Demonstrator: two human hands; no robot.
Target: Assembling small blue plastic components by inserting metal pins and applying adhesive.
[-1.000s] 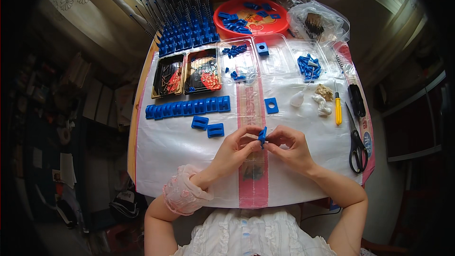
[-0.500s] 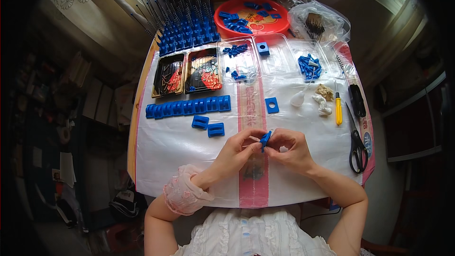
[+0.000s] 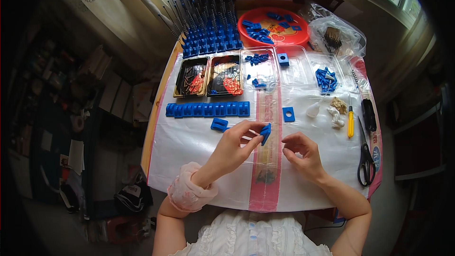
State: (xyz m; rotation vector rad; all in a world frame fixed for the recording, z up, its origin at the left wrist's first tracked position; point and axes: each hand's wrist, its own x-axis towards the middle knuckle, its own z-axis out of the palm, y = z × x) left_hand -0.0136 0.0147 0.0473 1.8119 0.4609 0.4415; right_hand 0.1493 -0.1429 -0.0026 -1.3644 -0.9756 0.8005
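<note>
My left hand (image 3: 237, 144) pinches a small blue plastic part (image 3: 266, 135) between thumb and fingertips, raised over the pink stripe of the table cover. To its right, my right hand (image 3: 303, 155) is apart from the part, fingers loosely curled with a gap to the thumb and nothing visible between them. Just beyond the left hand lies a blue slotted block (image 3: 219, 124); another is mostly hidden behind that hand. A row of joined-up blue blocks (image 3: 208, 109) stretches farther back. A flat blue square with a round hole (image 3: 288, 114) lies beyond the right hand.
Black trays of small metal parts (image 3: 191, 96), clear boxes (image 3: 276, 78) with blue pieces, a red basin (image 3: 303, 35) and upright rods in blue bases (image 3: 208, 42) fill the far side. A yellow screwdriver (image 3: 350, 124), scissors (image 3: 366, 166) and a white squeeze bulb (image 3: 313, 110) lie right.
My right hand has let go of the blue part and moved off to the right. The left hand keeps it, and the whole view has shifted slightly.
</note>
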